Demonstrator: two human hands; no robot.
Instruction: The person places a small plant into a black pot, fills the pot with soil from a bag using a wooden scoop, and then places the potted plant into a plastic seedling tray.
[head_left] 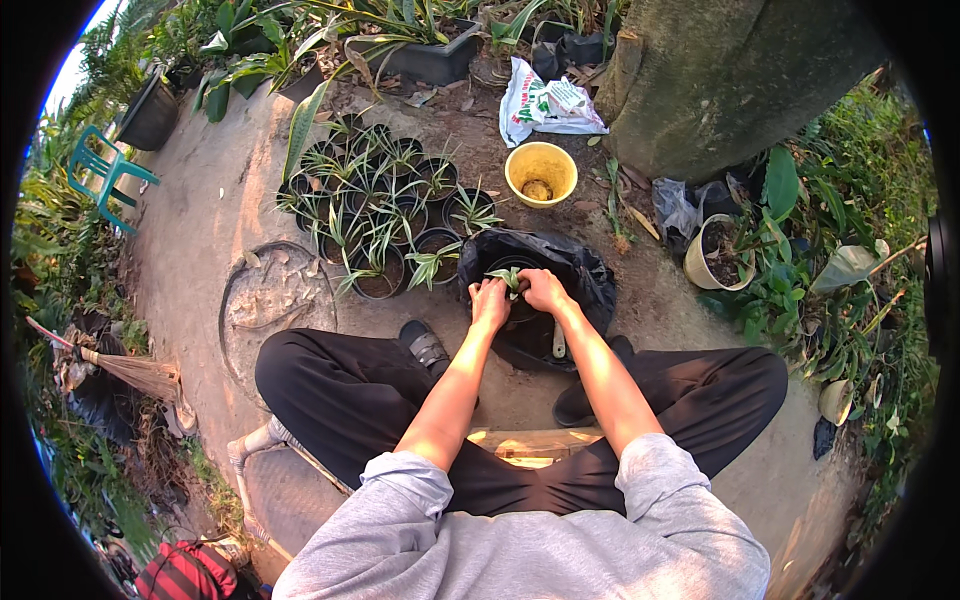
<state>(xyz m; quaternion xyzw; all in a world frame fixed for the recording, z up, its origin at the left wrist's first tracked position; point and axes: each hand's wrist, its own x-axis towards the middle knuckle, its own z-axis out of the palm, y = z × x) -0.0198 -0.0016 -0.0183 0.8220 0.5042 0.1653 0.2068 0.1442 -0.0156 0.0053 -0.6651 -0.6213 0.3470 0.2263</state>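
Note:
Between my two hands is a small plant (507, 277) with green, pale-edged leaves, over the mouth of a black plastic bag (592, 283). My left hand (489, 302) is closed on the plant's left side, its fingers bent around the base. From the other side my right hand (544, 291) pinches the same plant. The roots and exact fingertip contact are hidden by the hands. A dark round pot rim seems to show inside the bag, partly covered. A light-coloured tool handle (559, 341) sticks up in the bag, below my right wrist.
Several black pots with spiky plants (385, 215) stand close together left of the bag. Beyond it are a yellow bucket (541, 174) and a white printed sack (545, 103) beside a thick trunk (735, 80). A cream pot of soil (720, 252) leans at right.

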